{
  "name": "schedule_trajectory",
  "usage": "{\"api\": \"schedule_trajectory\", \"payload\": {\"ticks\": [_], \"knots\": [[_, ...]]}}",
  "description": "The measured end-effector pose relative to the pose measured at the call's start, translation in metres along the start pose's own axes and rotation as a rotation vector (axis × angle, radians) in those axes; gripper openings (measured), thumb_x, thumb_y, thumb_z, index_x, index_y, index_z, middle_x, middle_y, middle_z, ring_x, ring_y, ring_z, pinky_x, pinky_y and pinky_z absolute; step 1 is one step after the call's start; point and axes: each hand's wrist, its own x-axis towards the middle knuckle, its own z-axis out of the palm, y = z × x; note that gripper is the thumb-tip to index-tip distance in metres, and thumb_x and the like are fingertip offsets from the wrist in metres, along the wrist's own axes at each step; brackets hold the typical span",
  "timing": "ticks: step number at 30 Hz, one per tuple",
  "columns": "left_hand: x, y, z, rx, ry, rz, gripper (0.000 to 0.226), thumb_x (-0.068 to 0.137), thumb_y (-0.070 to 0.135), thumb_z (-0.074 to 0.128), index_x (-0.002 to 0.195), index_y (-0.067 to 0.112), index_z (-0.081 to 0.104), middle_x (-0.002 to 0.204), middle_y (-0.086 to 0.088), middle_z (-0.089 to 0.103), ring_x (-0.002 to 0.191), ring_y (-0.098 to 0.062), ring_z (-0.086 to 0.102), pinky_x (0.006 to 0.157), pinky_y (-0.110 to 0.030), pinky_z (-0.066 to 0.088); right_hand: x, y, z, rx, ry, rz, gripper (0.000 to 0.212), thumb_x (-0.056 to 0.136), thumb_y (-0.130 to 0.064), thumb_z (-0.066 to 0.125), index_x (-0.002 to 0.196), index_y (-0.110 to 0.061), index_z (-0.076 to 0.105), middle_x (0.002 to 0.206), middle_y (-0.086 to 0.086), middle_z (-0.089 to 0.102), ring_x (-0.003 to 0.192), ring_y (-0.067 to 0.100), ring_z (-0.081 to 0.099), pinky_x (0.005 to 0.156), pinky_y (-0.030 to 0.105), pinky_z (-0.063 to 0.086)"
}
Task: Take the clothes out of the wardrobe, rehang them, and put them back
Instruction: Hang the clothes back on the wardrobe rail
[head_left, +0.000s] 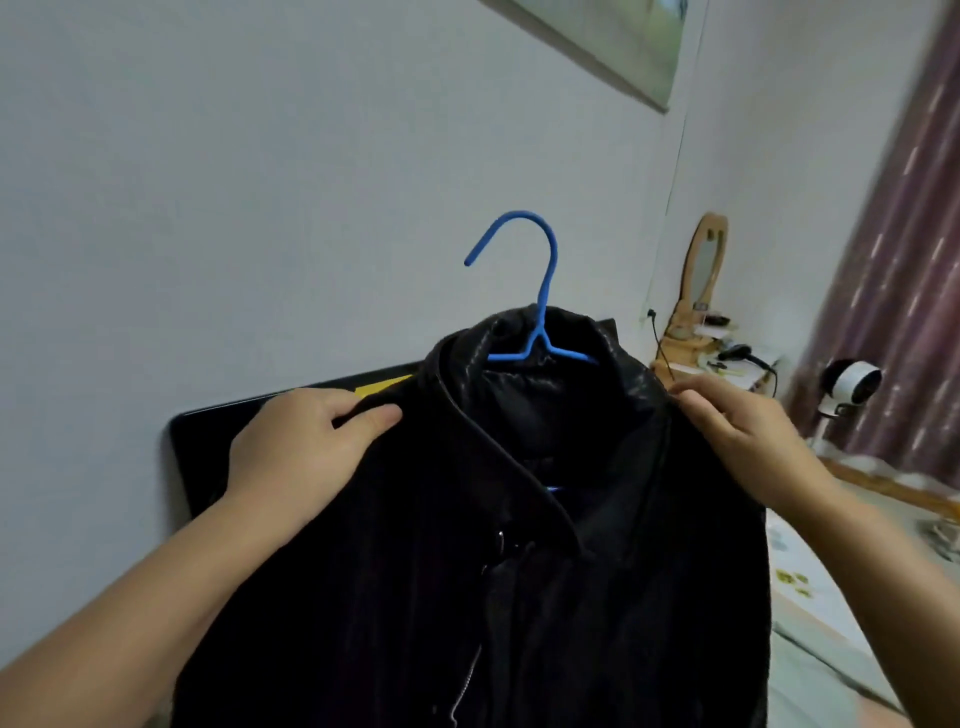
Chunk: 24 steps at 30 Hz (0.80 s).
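A black jacket (467, 545) on an upright blue hanger (537, 306), hook opening leftward, is gripped at both shoulders by the left hand (306, 441) and the right hand (748, 431).

Two bare forearms come up from the lower edge of the view, one at each side of the black jacket (519, 545). No sleeve, cuff, watch, band or ring shows on either; both arms are uncovered from the bottom edge to the wrist. The left hand (306, 447), at the jacket's left shoulder, is broad with short, plump fingers and a thick thumb with a short-trimmed nail. The right hand (748, 431), at the jacket's right shoulder, looks the same in build, though it is somewhat blurred, so its nails and finer details cannot be made out.
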Motion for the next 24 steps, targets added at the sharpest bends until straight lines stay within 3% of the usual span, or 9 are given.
{"api": "schedule_trajectory", "payload": {"ticks": [2, 4, 6, 8, 10, 13, 16, 18, 24], "knots": [[-0.012, 0.014, -0.017, -0.009, 0.019, -0.020, 0.052, 0.079, 0.055, 0.058, 0.073, 0.003, 0.065, 0.067, -0.014, 0.064, 0.067, -0.025, 0.059, 0.060, -0.032, 0.040, -0.003, 0.003, -0.018, -0.067, -0.080, -0.020, 0.081, 0.070, -0.087, 0.029, 0.091, -0.017, 0.065, 0.087, 0.003, 0.069, 0.085, 0.024, 0.063, 0.073, 0.042, 0.048], [-0.025, 0.027, -0.031, 0.006, 0.015, -0.021, 0.055, 0.078, 0.057, 0.057, 0.075, 0.003, 0.066, 0.071, -0.015, 0.065, 0.070, -0.027, 0.061, 0.065, -0.036, 0.044, -0.008, 0.007, -0.029, -0.058, -0.044, -0.066, 0.111, 0.054, -0.099, 0.020, 0.093, -0.007, 0.068, 0.082, 0.009, 0.071, 0.079, 0.026, 0.065, 0.072, 0.045, 0.051], [-0.040, 0.038, -0.041, 0.013, 0.001, -0.043, 0.052, 0.079, 0.055, 0.059, 0.069, 0.004, 0.064, 0.062, -0.011, 0.063, 0.064, -0.025, 0.060, 0.061, -0.034, 0.041, -0.016, 0.006, -0.038, -0.044, -0.008, -0.122, 0.098, 0.063, -0.092, 0.029, 0.088, -0.007, 0.071, 0.074, 0.010, 0.071, 0.071, 0.026, 0.065, 0.068, 0.045, 0.051], [-0.058, 0.047, -0.051, 0.011, -0.006, -0.087, 0.045, 0.081, 0.048, 0.060, 0.057, 0.010, 0.059, 0.047, 0.001, 0.053, 0.054, -0.019, 0.054, 0.054, -0.029, 0.035, -0.026, 0.006, -0.044, -0.056, 0.011, -0.206, 0.060, 0.080, -0.066, 0.048, 0.076, -0.010, 0.070, 0.065, 0.007, 0.067, 0.062, 0.023, 0.061, 0.062, 0.043, 0.049], [-0.078, 0.052, -0.059, 0.014, -0.004, -0.135, 0.042, 0.081, 0.045, 0.060, 0.053, 0.013, 0.058, 0.042, 0.006, 0.049, 0.052, -0.016, 0.052, 0.055, -0.027, 0.033, -0.035, 0.005, -0.052, -0.078, -0.016, -0.266, 0.040, 0.085, -0.044, 0.058, 0.067, -0.008, 0.064, 0.057, 0.007, 0.060, 0.057, 0.021, 0.056, 0.057, 0.041, 0.044], [-0.113, 0.061, -0.072, 0.010, 0.018, -0.183, 0.038, 0.081, 0.042, 0.061, 0.058, 0.012, 0.063, 0.047, 0.005, 0.052, 0.055, -0.019, 0.054, 0.059, -0.030, 0.037, -0.048, 0.003, -0.062, -0.014, -0.106, -0.378, 0.048, 0.078, -0.063, 0.054, 0.064, -0.017, 0.059, 0.052, 0.003, 0.055, 0.054, 0.015, 0.053, 0.053, 0.025, 0.039], [-0.147, 0.068, -0.090, 0.027, 0.056, -0.249, 0.037, 0.081, 0.037, 0.063, 0.047, 0.023, 0.060, 0.042, 0.010, 0.053, 0.054, -0.016, 0.054, 0.057, -0.029, 0.036, -0.060, -0.006, -0.065, 0.108, -0.230, -0.463, 0.035, 0.086, -0.046, 0.059, 0.062, -0.022, 0.052, 0.053, -0.007, 0.051, 0.050, 0.006, 0.048, 0.047, 0.016, 0.033], [-0.174, 0.070, -0.107, 0.048, 0.084, -0.295, 0.037, 0.082, 0.033, 0.064, 0.048, 0.019, 0.060, 0.041, 0.006, 0.052, 0.051, -0.016, 0.051, 0.055, -0.028, 0.035, -0.072, -0.019, -0.067, 0.191, -0.351, -0.495, 0.035, 0.084, -0.037, 0.057, 0.058, -0.016, 0.048, 0.049, -0.008, 0.046, 0.047, 0.005, 0.043, 0.045, 0.016, 0.030], [-0.252, 0.061, -0.169, 0.106, 0.118, -0.463, 0.028, 0.085, 0.025, 0.064, 0.069, 0.003, 0.068, 0.066, -0.018, 0.064, 0.061, -0.020, 0.056, 0.059, -0.029, 0.037, -0.110, -0.080, -0.057, 0.470, -0.752, -0.537, 0.037, 0.076, -0.049, 0.051, 0.062, -0.014, 0.053, 0.054, -0.006, 0.044, 0.051, 0.003, 0.041, 0.051, 0.022, 0.032]]}}
